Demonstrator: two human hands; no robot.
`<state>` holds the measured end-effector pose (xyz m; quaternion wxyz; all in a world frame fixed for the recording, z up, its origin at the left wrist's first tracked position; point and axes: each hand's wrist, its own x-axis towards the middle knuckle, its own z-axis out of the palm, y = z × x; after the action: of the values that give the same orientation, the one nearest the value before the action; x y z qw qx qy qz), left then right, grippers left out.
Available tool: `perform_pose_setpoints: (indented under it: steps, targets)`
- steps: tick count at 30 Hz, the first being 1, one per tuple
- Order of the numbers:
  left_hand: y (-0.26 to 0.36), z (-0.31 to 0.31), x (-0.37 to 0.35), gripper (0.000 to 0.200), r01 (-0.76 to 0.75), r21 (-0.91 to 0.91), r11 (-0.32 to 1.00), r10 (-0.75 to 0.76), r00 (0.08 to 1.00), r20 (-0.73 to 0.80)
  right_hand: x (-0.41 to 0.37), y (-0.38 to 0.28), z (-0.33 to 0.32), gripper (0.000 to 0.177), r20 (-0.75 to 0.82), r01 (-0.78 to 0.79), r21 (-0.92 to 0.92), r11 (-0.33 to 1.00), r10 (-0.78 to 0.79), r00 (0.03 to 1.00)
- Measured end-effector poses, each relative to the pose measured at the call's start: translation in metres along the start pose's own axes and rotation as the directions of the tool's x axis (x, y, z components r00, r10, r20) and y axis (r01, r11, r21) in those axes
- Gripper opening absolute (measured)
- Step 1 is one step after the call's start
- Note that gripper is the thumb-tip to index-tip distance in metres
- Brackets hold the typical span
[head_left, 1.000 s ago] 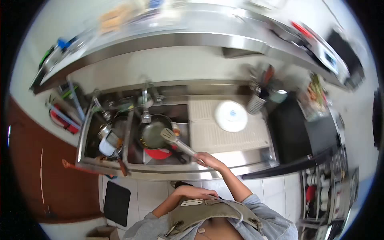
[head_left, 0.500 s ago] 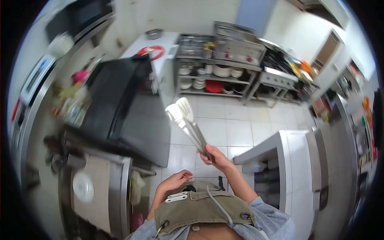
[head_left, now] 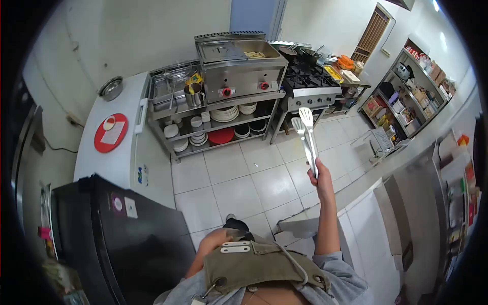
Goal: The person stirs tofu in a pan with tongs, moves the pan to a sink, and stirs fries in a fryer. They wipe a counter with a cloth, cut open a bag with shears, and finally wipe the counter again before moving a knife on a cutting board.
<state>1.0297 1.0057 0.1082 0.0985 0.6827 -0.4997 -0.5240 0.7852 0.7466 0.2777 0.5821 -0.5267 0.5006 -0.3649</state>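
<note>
My right hand [head_left: 320,175] is closed around the lower end of metal tongs [head_left: 310,145], held out in front with their two slotted heads pointing up and away. The tongs' arms are slightly apart, with nothing visible between them. My left hand [head_left: 217,238] is low at my waist, beside the olive apron [head_left: 254,267]. Its fingers are blurred and partly hidden, so their state does not show. Beyond the tongs stands a gas stove [head_left: 312,94]. To its left is a steel fryer [head_left: 239,76] with yellowish food in its right basin.
A black fridge [head_left: 142,239] stands close on my left, with a white chest freezer [head_left: 91,157] beyond it bearing a red round tray [head_left: 104,145]. Plates [head_left: 223,114] sit under the fryer. A white counter [head_left: 366,229] runs along my right; tiled floor [head_left: 234,178] lies ahead.
My view has swung to the right and I am nearer the fryer and stove. The tongs, still in my right hand, are farther right. My left hand has come in closer to the apron.
</note>
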Motion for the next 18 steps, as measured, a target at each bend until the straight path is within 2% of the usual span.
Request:
perform_pose_setpoints:
  steps: [2, 4, 7, 8, 9, 10, 11, 12, 13, 14, 15, 16, 17, 18]
  targets:
    - [0.019, -0.067, 0.045, 0.039, -0.037, 0.12, 0.992, 0.034, 0.999, 0.022, 0.058, -0.035, 0.009, 0.037, -0.115, 0.084, -0.134, 0.987, -0.1, 0.988]
    - [0.006, -0.116, 0.115, 0.042, -0.166, 0.148, 0.975, 0.189, 0.968, -0.163, 0.111, -0.077, 0.017, 0.034, -0.097, 0.239, -0.294, 0.926, -0.277, 0.956]
    - [0.045, -0.213, 0.161, 0.04, -0.16, 0.13, 0.979, 0.196, 0.915, -0.352, 0.201, -0.13, 0.027, 0.039, -0.025, 0.441, -0.657, 0.612, -0.602, 0.798]
    - [0.048, -0.235, 0.183, 0.037, -0.16, 0.146, 0.976, 0.206, 0.895, -0.396, 0.233, -0.148, 0.032, 0.042, 0.034, 0.47, -0.747, 0.47, -0.679, 0.733]
    - [0.047, -0.252, 0.205, 0.037, -0.154, 0.15, 0.977, 0.201, 0.9, -0.388, 0.266, -0.165, 0.039, 0.045, 0.049, 0.437, -0.799, 0.413, -0.68, 0.732]
    - [0.044, -0.268, 0.229, 0.035, -0.243, -0.013, 0.97, 0.216, 0.884, -0.415, 0.303, -0.181, 0.046, 0.048, 0.067, 0.404, -0.845, 0.35, -0.68, 0.73]
    - [0.039, -0.281, 0.256, 0.033, -0.328, -0.177, 0.928, 0.221, 0.868, -0.445, 0.344, -0.195, 0.053, 0.049, 0.151, 0.44, -0.869, 0.226, -0.725, 0.672]
    - [0.017, -0.283, 0.289, 0.033, -0.321, -0.183, 0.929, 0.214, 0.871, -0.442, 0.386, -0.208, 0.06, 0.049, 0.243, 0.468, -0.879, 0.094, -0.755, 0.609]
    - [-0.019, -0.274, 0.325, 0.032, -0.244, -0.214, 0.946, 0.121, 0.876, -0.466, 0.429, -0.22, 0.068, 0.049, 0.251, 0.472, -0.877, 0.092, -0.75, 0.612]
    - [-0.047, -0.267, 0.347, 0.031, -0.172, -0.248, 0.953, 0.029, 0.87, -0.492, 0.472, -0.234, 0.079, 0.048, 0.366, 0.479, -0.878, -0.01, -0.657, 0.658]
    - [-0.064, -0.262, 0.355, 0.033, -0.089, -0.158, 0.983, -0.002, 0.866, -0.501, 0.509, -0.246, 0.091, 0.046, 0.469, 0.494, -0.862, -0.113, -0.55, 0.691]
    - [-0.096, -0.244, 0.371, 0.029, 0.021, -0.118, 0.993, -0.08, 0.849, -0.522, 0.542, -0.252, 0.103, 0.046, 0.482, 0.505, -0.854, -0.125, -0.552, 0.68]
    - [-0.149, -0.216, 0.39, 0.024, 0.025, -0.045, 0.999, -0.045, 0.849, -0.526, 0.578, -0.257, 0.117, 0.045, 0.583, 0.543, -0.81, -0.222, -0.417, 0.698]
    - [-0.197, -0.193, 0.401, 0.021, 0.035, 0.448, 0.893, 0.122, 0.941, -0.316, 0.612, -0.259, 0.133, 0.043, 0.66, 0.587, -0.748, -0.308, -0.262, 0.704]
